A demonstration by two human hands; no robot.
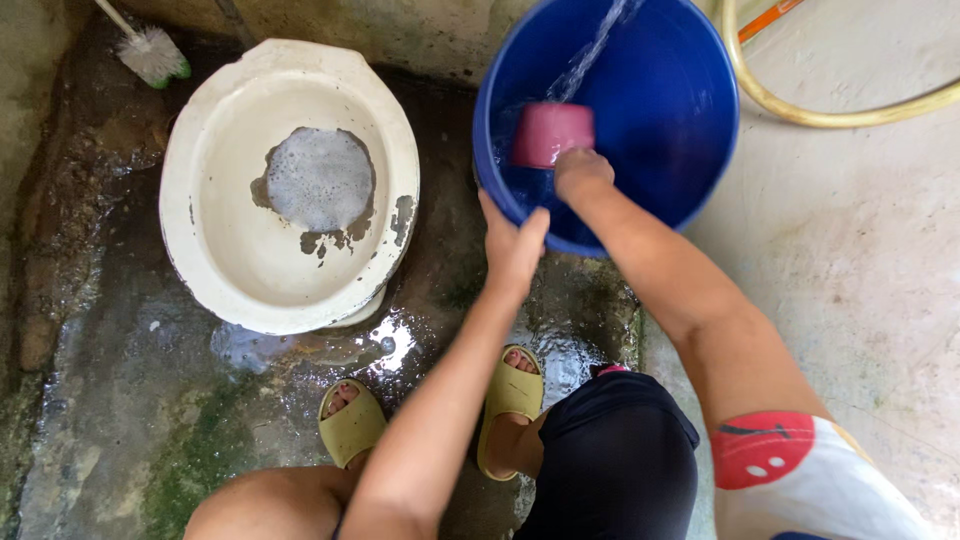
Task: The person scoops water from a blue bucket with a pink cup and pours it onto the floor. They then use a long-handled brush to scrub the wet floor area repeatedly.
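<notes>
Left hand (512, 245) fingers gripping blue bucket (690, 110) rim, right hand (580, 170) clutching pink cup (550, 133)

Wet, stained concrete floor (130, 400) with green algae patches and puddles; grimy wall (400, 30) along top edge; white toilet bowl (230, 250) holding foamy water; brush (150, 50) in corner; yellow hose (830, 115) coiled on drier floor.

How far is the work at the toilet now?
Done: the toilet bowl holds foamy water and the floor around it is wet. In hand: the right hand dips a pink cup into the blue bucket, which the left hand steadies. Left: the foam is not yet rinsed away.
</notes>
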